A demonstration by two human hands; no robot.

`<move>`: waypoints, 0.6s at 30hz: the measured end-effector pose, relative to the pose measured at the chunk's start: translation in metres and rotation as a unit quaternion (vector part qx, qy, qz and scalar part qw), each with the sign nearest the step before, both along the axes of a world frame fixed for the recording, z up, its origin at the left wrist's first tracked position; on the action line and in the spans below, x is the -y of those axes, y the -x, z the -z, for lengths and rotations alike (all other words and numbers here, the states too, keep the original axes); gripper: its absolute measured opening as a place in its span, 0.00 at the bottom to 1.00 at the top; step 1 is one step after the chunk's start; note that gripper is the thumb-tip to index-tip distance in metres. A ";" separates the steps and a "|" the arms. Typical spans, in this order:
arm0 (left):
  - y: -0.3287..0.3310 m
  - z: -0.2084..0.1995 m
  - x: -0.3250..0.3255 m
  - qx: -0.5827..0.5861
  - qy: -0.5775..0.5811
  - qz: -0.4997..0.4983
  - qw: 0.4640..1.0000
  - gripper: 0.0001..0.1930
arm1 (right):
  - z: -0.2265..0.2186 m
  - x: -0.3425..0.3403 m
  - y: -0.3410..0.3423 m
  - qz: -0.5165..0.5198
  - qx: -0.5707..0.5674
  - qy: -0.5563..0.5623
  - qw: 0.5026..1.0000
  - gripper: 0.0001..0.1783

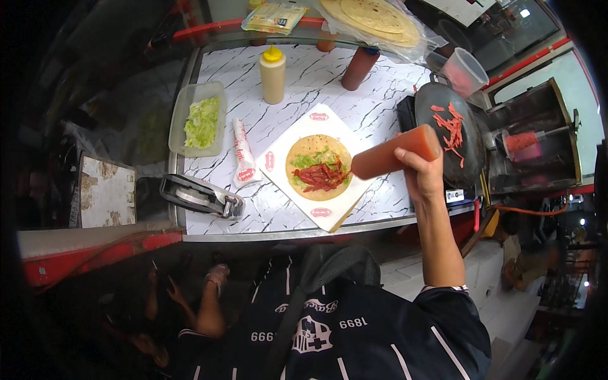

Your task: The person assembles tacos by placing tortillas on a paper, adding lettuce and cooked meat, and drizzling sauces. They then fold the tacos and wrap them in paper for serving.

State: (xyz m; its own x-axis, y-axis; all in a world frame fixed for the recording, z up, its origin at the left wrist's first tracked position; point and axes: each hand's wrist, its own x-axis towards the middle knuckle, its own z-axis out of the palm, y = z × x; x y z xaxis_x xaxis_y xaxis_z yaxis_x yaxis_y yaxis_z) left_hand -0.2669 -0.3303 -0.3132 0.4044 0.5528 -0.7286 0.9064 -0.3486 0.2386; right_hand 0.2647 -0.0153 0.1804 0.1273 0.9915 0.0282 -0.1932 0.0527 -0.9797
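Note:
My right hand [421, 170] is wrapped round a squeeze bottle of orange-red sauce [396, 152]. The bottle is tilted, its narrow end down by the right edge of a round tortilla [303, 147]. Shredded lettuce [325, 156] and reddish meat strips [322, 177] lie on the tortilla, which rests on white printed paper [276, 179] turned cornerwise. Whether sauce is flowing does not show. Low at my left side, away from the counter, hangs my left hand [217, 276], seemingly in a clear plastic glove; its fingers are too dark and small to make out.
Left on the marbled counter [237, 88] are a lettuce tub [176, 130], a rolled paper wrapper [242, 155] and a tape dispenser [201, 197]. Behind stand a yellow-capped bottle [273, 76] and a dark red bottle [361, 68]. A griddle [430, 152] with meat sits right; stacked tortillas [373, 22] lie farther back.

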 end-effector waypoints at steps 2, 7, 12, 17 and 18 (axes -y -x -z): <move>-0.002 -0.013 -0.010 0.028 -0.001 -0.057 0.998 0.09 | -0.002 -0.003 0.002 0.002 0.031 -0.029 0.999 0.27; 0.017 -0.003 -0.007 0.103 -0.076 -0.079 0.989 0.11 | -0.005 -0.003 0.005 0.011 0.008 -0.024 1.000 0.26; 0.019 0.004 0.003 0.064 -0.058 -0.027 0.996 0.12 | -0.013 0.007 0.021 0.018 0.012 -0.009 1.000 0.23; 0.008 0.022 0.028 0.052 -0.066 -0.033 0.996 0.11 | -0.013 0.000 0.029 -0.034 0.012 -0.017 0.999 0.24; 0.003 0.017 0.028 0.062 -0.073 -0.041 0.995 0.11 | -0.017 0.001 0.031 -0.019 0.019 -0.021 0.999 0.24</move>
